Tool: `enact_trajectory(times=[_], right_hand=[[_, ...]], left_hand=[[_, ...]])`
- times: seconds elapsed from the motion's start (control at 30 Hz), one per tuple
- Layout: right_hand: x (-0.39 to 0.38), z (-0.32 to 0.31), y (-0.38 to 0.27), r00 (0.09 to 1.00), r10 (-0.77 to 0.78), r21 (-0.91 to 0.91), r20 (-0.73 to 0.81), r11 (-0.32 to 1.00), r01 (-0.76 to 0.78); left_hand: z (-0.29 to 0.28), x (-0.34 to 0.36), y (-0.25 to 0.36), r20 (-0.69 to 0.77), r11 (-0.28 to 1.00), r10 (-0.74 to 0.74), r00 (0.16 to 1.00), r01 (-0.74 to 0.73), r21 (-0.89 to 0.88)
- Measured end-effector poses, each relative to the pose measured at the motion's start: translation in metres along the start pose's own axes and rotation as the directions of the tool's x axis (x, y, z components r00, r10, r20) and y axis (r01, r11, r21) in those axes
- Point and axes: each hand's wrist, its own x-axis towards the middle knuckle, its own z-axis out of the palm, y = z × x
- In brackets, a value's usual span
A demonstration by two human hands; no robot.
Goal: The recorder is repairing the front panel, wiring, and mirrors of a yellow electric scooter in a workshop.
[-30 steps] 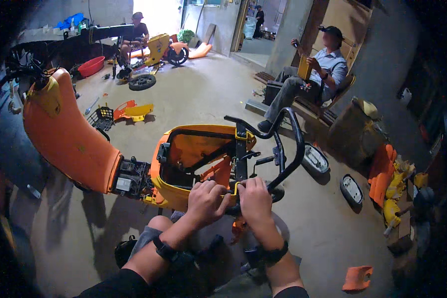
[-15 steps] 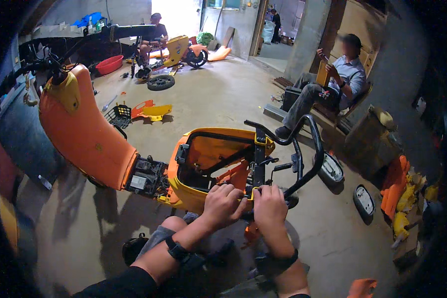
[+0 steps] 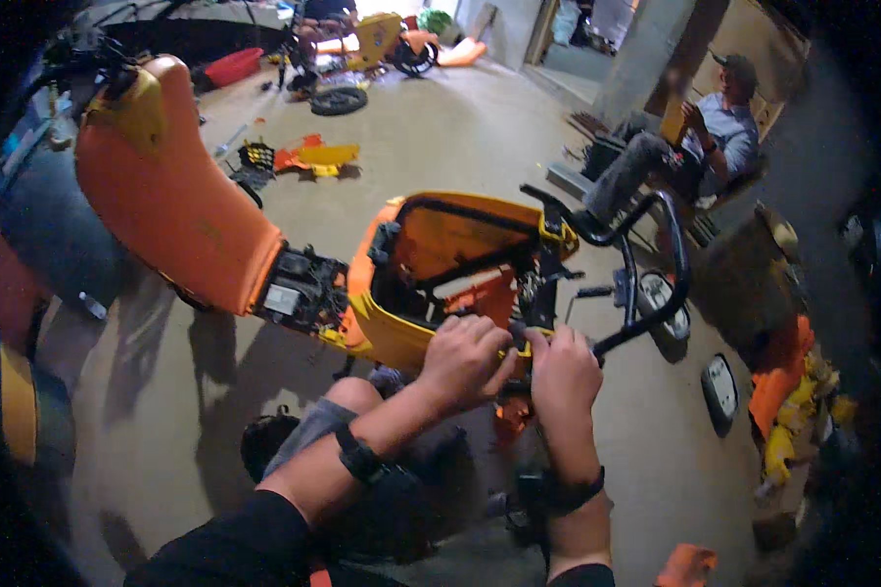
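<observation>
Left hand (image 3: 463, 364), right hand (image 3: 567, 372): fingers curled at 5 o'clock on the yellow shell (image 3: 394, 331) (cannot tell what's grasped). Uneven pull could crack it.

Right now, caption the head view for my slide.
Left hand and right hand at the near right corner of a yellow shell, black rack beside it.

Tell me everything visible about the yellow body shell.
The yellow body shell looks like plastic, with orange at its left end and a rounded opening facing the viewer, edged in black. Inside shows an orange panel; a black fitting sits at the opening's left corner. The shell sits between a black mechanism on the left and black tubing on the right. The left hand and right hand are at its near right corner; what they grip is hidden.
</observation>
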Motion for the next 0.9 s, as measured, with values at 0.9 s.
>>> enact_trajectory(times=[0.9], right_hand=[[0.01,0.002,0.01,0.963,-0.234,0.092,-0.135,0.964,0.248]], left_hand=[[0.01,-0.021,-0.036,0.111,0.443,-0.288,0.951,0.235,-0.865]])
